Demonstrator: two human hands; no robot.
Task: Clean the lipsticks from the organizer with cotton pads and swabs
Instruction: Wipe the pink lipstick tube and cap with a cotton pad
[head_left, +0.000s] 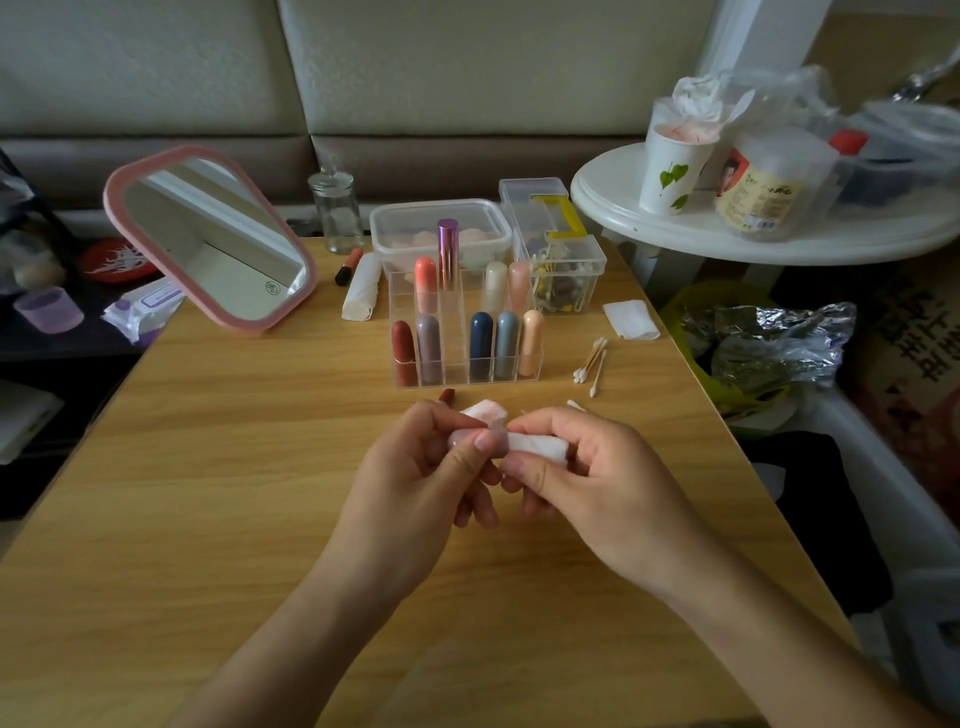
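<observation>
- Lipsticks (480, 345) & the rest of the kit sit on a wide light-wood table (208, 519). A white round side table (727, 234) stands off its far-R corner.
- Pink-framed rectangular mirror (208, 234) stands tilted at the table's far L.
- Clear lidded plastic box (441, 221) w/ pinkish shapes inside sits at the back. A taller clear box w/ yellow parts (556, 244) is just R of it.
- Clear acrylic organizer (452, 358) stands upright mid-table, just in front of the lidded box. Front row L to R: dark red, mauve, a bare slot, navy, grey-blue, peach. Back row: coral, tall metallic purple, cream, pale pink.
- Left hand (415, 478) & right hand (597, 467) meet in front of the organizer. Each pinches the folded white cotton pad (540, 448) btwn thumb & fingers. The pad's top end shows a faint pink stain.
- Rolled white tissue (361, 288) lies L of the organizer, w/ a small black tube w/ orange end (348, 266) just beside it.
- Spare white pad (630, 319) lies near the R edge.
- Loose cotton swabs (592, 364) lie btwn organizer & R edge.
- Dark red lipstick tip (447, 396) peeks out behind the left hand; can't tell if it's held or lying on the table.
</observation>
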